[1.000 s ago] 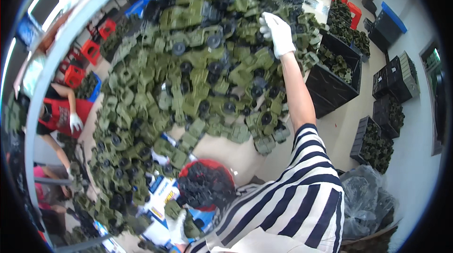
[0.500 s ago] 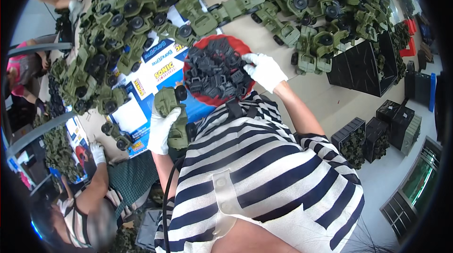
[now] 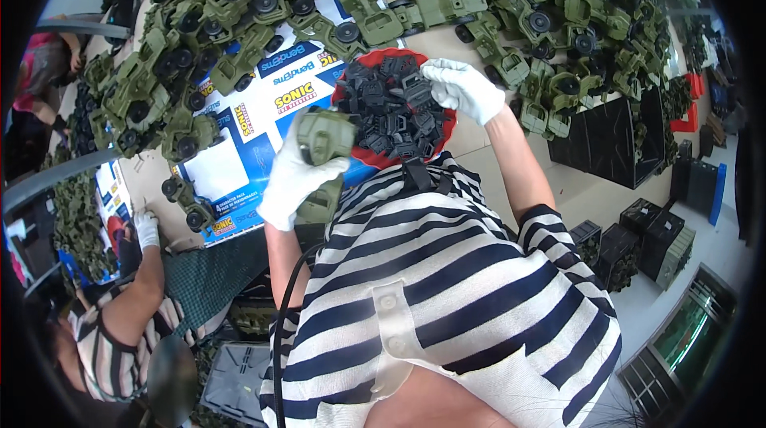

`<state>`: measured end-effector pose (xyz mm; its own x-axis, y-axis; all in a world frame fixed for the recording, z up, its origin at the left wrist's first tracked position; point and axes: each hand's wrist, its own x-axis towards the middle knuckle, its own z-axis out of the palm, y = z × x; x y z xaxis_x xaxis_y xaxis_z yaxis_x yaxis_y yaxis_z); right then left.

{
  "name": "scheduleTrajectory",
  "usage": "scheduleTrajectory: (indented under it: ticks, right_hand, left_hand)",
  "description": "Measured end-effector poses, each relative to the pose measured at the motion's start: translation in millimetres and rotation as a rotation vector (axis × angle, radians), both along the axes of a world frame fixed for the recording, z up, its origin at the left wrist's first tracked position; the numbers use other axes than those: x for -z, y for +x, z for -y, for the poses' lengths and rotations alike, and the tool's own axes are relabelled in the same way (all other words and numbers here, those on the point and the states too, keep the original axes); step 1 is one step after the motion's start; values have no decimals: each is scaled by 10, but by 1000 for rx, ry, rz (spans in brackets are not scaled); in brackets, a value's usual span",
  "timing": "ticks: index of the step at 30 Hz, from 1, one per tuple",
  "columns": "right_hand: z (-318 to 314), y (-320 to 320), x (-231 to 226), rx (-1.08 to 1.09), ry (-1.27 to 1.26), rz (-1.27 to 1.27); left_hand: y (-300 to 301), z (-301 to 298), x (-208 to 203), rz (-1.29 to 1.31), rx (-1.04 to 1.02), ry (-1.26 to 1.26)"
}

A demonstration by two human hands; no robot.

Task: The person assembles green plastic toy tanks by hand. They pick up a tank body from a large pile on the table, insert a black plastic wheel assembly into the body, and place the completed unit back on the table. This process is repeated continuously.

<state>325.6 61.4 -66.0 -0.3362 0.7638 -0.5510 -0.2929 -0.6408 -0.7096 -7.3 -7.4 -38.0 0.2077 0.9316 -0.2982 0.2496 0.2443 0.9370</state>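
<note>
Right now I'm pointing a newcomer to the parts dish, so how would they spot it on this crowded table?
Start from the table heaped with olive green plastic toy vehicles, then look at its near edge, beside the blue and white printed cardboard sheet. There sits the round red bowl, the only red dish, filled with small black plastic parts.

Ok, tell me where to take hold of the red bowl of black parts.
Probably by the bare rim of the red bowl on its left side, coming in from the left: the black parts heap over its middle, the right hand covers the upper right edge, and the striped shirt hides the near edge.
</note>
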Motion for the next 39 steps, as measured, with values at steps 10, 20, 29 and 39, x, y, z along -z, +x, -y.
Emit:
scheduleTrajectory:
  ticks: [10,20,29,39]
  right_hand:
    - [58,-641,-432,27,14,29]
    - [171,-631,-554,-420,743,762]
    - [-73,-452,-542,-282,562,0]
    - [-9,-422,-326,-220,477,-144]
  left_hand:
    - [377,-229,-201,-138,223,190]
    - [452,-237,-377,-466,225,137]
    - [460,-269,-686,390,72,-256]
    - [540,-269,-761,365,63,-293]
